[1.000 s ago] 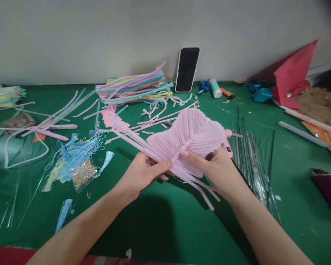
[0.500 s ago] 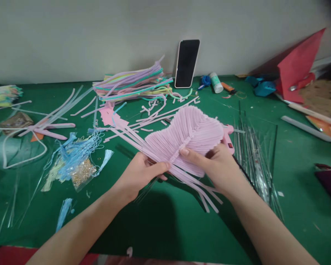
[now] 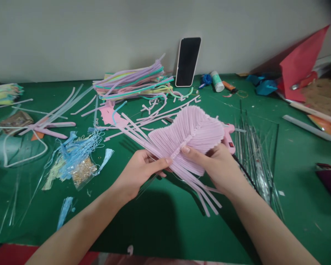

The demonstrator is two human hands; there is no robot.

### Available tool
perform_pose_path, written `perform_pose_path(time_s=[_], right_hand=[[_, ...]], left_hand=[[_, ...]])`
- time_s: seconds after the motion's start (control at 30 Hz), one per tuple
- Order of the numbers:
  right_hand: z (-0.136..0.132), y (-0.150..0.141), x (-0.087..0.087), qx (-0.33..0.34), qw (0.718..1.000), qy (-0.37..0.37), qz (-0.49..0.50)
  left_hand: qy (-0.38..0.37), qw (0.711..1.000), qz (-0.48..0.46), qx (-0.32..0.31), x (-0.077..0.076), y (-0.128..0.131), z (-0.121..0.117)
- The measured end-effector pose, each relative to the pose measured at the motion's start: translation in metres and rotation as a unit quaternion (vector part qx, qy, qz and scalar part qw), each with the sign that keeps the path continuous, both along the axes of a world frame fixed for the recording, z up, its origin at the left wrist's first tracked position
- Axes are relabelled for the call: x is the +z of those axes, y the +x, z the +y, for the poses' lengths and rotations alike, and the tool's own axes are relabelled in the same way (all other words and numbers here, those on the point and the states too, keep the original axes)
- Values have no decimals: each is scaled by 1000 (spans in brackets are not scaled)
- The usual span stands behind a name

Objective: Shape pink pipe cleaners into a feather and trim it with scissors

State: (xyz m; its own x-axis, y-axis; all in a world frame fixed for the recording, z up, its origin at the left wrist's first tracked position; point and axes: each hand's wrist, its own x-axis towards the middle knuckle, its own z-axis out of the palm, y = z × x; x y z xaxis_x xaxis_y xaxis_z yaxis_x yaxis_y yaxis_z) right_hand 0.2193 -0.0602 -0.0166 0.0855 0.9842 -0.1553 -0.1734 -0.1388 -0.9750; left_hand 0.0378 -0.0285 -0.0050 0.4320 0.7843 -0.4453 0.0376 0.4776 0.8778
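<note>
A pink pipe-cleaner fan [image 3: 187, 134], ribbed and leaf-shaped with a braided ridge down its middle, is held up over the table between both hands. My left hand [image 3: 145, 169] pinches its lower left end, thumb on top at the base of the ridge. Loose pipe cleaners [image 3: 201, 189] stick out from that end, some to the left and some toward the lower right. My right hand [image 3: 213, 162] grips the lower right side, its thumb pressing on the front beside the ridge; its other fingers are mostly hidden behind the piece.
Behind lie a bundle of coloured pipe cleaners [image 3: 132, 82] and a propped phone [image 3: 188, 62]. A pink glue gun [image 3: 229, 138] and thin wires [image 3: 257, 162] are at the right. Blue tassels [image 3: 77, 151] and a bag of gold beads [image 3: 83, 172] lie left on the green table [image 3: 143, 232].
The pipe-cleaner piece has shifted very slightly to the right, and its loose ends hang a little differently. Both hands keep their hold.
</note>
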Motion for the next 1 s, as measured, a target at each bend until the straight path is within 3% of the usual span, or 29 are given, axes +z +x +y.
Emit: perform_pose_path(time_s=[0.27, 0.43, 0.67, 0.8, 1.0], right_hand=[[1, 2, 2, 1, 999, -35, 23], [2, 4, -2, 5, 998, -46, 45], [4, 4, -5, 11, 998, -40, 47], [2, 2, -2, 39, 998, -48, 2], [0, -2, -2, 28, 990, -96, -97]], left_hand=[[-10, 999, -43, 2, -6, -5, 2], [15, 999, -9, -39, -5, -8, 4], [11, 999, 2, -37, -2, -7, 4], [16, 999, 9, -28, -2, -5, 4], [33, 999, 21, -30, -3, -3, 2]])
